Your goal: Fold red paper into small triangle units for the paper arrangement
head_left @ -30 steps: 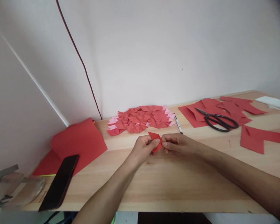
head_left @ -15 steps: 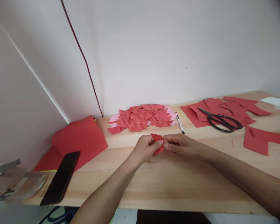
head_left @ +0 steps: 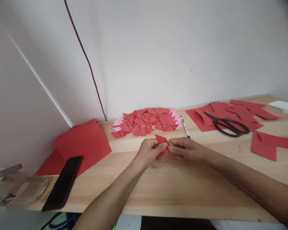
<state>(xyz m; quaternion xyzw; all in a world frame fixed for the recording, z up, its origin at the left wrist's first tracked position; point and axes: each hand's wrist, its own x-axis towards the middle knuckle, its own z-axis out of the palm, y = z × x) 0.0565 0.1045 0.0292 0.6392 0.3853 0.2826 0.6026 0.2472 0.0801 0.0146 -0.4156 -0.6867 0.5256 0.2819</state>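
Observation:
A small folded piece of red paper (head_left: 162, 140) is held up between both hands over the middle of the table. My left hand (head_left: 151, 151) pinches its left side, thumb lying across the front. My right hand (head_left: 183, 147) grips the right edge between thumb and curled fingers. The two thumbs nearly meet on the paper, and part of it is hidden behind them. Behind the hands lies a pile of folded red and pink paper pieces (head_left: 145, 121). A marker pen (head_left: 185, 127) rests just beyond my right hand.
Black-handled scissors (head_left: 227, 124) lie on red paper sheets (head_left: 199, 119) at the back right, near a red offcut (head_left: 264, 148). Leftward, a black phone (head_left: 62, 183) overlaps large red paper (head_left: 84, 140). A clear container (head_left: 30, 190) stands at the left edge.
The folded red paper has shifted slightly in my fingers, its upper corner now sticking up a little higher. Both hands keep nearly the same place and grip.

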